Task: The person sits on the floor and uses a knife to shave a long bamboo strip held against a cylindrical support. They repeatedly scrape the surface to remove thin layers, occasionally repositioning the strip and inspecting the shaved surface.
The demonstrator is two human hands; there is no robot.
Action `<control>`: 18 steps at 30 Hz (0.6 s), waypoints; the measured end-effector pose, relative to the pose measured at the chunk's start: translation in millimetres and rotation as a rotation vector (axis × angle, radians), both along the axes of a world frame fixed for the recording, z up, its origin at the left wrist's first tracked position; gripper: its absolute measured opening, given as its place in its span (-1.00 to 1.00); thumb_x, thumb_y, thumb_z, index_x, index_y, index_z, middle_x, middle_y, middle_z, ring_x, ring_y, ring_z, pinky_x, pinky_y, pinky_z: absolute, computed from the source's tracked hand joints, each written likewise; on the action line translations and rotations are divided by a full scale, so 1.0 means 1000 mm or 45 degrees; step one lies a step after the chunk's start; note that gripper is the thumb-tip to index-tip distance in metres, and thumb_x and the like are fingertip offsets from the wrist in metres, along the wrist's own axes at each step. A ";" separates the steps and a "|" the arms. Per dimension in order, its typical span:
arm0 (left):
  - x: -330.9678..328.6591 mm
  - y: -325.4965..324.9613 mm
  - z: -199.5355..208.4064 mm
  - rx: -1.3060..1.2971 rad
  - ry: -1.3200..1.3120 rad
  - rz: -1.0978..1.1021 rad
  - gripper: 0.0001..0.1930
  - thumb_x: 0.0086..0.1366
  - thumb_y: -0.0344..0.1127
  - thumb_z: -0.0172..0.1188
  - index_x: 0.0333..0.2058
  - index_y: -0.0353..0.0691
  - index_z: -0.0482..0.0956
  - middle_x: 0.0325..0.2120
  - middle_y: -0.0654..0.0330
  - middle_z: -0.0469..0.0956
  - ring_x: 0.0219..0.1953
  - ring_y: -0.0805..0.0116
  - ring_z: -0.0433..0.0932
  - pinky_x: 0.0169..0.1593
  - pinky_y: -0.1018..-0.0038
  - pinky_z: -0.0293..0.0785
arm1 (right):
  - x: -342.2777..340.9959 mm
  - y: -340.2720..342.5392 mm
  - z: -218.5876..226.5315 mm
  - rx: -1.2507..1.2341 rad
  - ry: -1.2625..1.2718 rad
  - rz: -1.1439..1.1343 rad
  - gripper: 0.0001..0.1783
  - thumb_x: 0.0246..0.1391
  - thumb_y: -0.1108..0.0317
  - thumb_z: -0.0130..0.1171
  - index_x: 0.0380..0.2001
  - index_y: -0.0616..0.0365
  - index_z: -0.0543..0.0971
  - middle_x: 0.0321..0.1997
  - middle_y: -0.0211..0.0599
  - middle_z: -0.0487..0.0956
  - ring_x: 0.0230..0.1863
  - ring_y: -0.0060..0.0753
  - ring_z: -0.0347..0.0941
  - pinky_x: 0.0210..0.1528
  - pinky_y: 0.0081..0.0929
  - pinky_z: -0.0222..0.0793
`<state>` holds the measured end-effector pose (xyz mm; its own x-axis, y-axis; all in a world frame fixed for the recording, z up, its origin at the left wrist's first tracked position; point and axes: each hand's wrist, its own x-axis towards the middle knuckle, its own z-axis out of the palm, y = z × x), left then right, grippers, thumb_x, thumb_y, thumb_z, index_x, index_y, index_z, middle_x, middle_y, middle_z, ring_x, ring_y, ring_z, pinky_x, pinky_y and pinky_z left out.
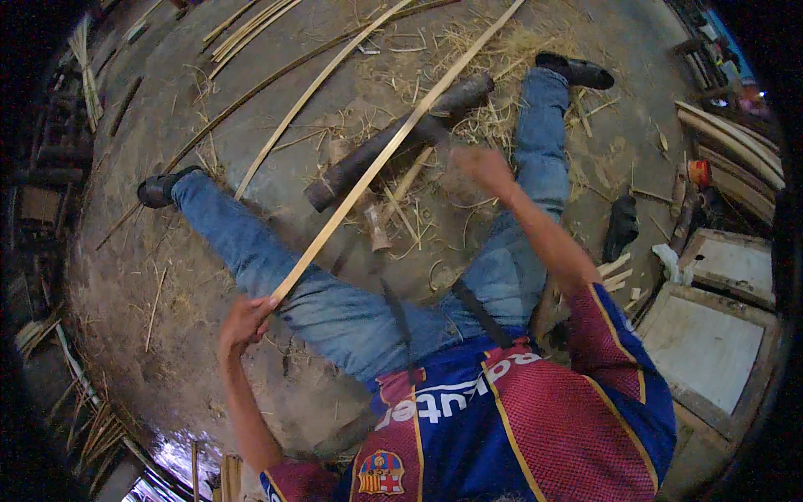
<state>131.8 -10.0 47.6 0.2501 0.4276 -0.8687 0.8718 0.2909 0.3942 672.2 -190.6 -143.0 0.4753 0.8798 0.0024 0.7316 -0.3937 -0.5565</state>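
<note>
My left hand [244,322] is closed round the near end of a long, pale bamboo strip [341,213], beside my left thigh. From there the strip slants away to the upper right and passes over a dark round log [351,173] on the floor between my legs. Motion blurs my right hand [483,170], which looks fisted just right of the strip. A dark, blade-like tool [432,130] reaches from that hand toward the strip over the log; its outline is smeared. Lighter wood [376,226] shows under the log.
My legs in jeans [318,309] spread on both sides of the log. More strips [314,88] lie at the far left, and shavings [477,54] litter the floor beyond the log. Framed panels [711,343] and a dark object [621,226] lie on the right.
</note>
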 end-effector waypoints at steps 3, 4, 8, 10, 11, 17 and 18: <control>-0.012 0.003 -0.001 0.082 -0.040 -0.080 -0.64 0.38 0.01 0.18 -0.25 -0.18 0.71 -0.75 0.42 0.32 -0.71 0.65 0.24 -0.63 0.56 0.10 | 0.065 -0.021 -0.036 -0.193 -0.292 -0.497 -0.38 0.26 -0.18 0.00 -0.46 0.25 0.60 -0.50 0.05 0.58 -0.46 0.03 0.52 -0.26 -0.07 0.42; -0.015 -0.007 -0.005 0.163 -0.025 -0.072 -0.63 0.38 0.02 0.17 -0.27 -0.19 0.71 -0.75 0.40 0.33 -0.70 0.64 0.26 -0.61 0.54 0.13 | 0.046 -0.001 -0.022 -0.266 -0.223 -0.395 -0.37 0.25 -0.19 0.00 -0.43 0.24 0.60 -0.50 0.03 0.58 -0.46 0.01 0.52 -0.30 -0.06 0.40; 0.040 -0.050 -0.052 0.799 0.062 -0.291 -0.55 0.37 0.10 0.09 -0.36 -0.18 0.68 -0.67 0.11 0.51 -0.59 0.19 0.52 -0.49 0.29 0.35 | -0.091 0.017 0.057 -0.366 0.383 0.013 -0.31 0.20 -0.31 0.00 -0.38 0.19 0.63 -0.52 0.03 0.57 -0.47 -0.01 0.48 -0.37 -0.06 0.37; 0.082 -0.067 -0.062 1.074 0.075 -0.321 -0.56 0.37 0.12 0.06 -0.36 -0.15 0.65 -0.57 -0.01 0.58 -0.48 -0.06 0.57 -0.41 0.15 0.41 | -0.160 0.004 0.079 -0.363 0.460 0.222 -0.29 0.18 -0.36 0.01 -0.42 0.16 0.64 -0.54 -0.01 0.56 -0.50 -0.01 0.47 -0.36 -0.08 0.40; 0.096 -0.073 -0.066 1.167 0.089 -0.299 -0.56 0.37 0.12 0.06 -0.36 -0.14 0.64 -0.53 -0.03 0.59 -0.44 -0.12 0.56 -0.39 0.11 0.42 | -0.180 0.001 0.090 -0.394 0.410 0.331 -0.29 0.17 -0.37 0.01 -0.43 0.15 0.65 -0.55 -0.03 0.56 -0.50 0.00 0.48 -0.34 -0.09 0.42; 0.087 -0.085 -0.071 1.186 0.157 -0.320 -0.59 0.38 0.11 0.05 -0.35 -0.13 0.61 -0.46 -0.04 0.61 -0.36 -0.17 0.56 -0.33 0.02 0.41 | -0.110 0.015 0.108 -0.453 0.505 0.263 -0.23 0.19 -0.41 -0.11 -0.28 0.15 0.65 -0.38 0.07 0.63 -0.29 0.14 0.60 -0.18 0.02 0.50; 0.093 -0.082 -0.069 1.195 0.097 -0.336 -0.59 0.38 0.10 0.05 -0.35 -0.13 0.61 -0.46 -0.05 0.60 -0.35 -0.17 0.56 -0.33 0.02 0.41 | -0.084 0.018 0.084 -0.513 0.363 0.156 -0.23 0.20 -0.40 -0.11 -0.25 0.15 0.64 -0.38 0.07 0.63 -0.28 0.14 0.60 -0.17 0.02 0.50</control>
<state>224.7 -91.6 -21.5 0.3941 0.8919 -0.2220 0.8967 -0.3201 0.3058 588.7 -172.4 -59.2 0.3006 0.8336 -0.4634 0.6270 -0.5388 -0.5626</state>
